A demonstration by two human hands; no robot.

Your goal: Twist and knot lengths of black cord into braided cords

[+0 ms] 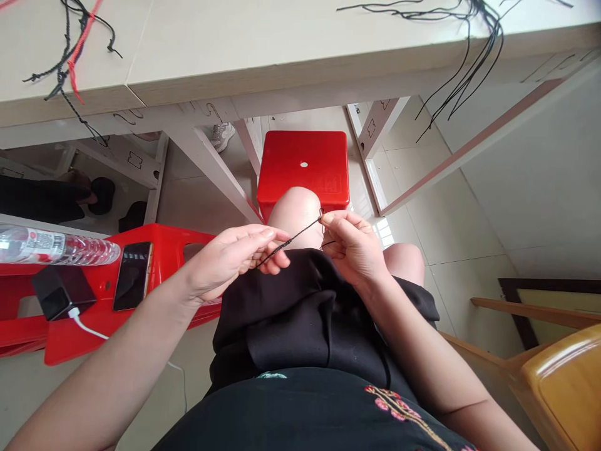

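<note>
A thin black braided cord is stretched at a slant between my two hands, above my lap. At its upper end my right hand pinches it between thumb and forefinger, with a small loop standing up at the fingertips. A loose thin strand shows beside the curled lower fingers of that hand. My left hand holds the lower part, where the cord thickens and runs across the fingers. The cord's lower end is partly hidden by the left fingers.
Black cords hang over the table edge; black and red braided cords lie at left. Ahead is a red stool. A phone, plastic bottle and black box rest on red stools. A wooden chair stands right.
</note>
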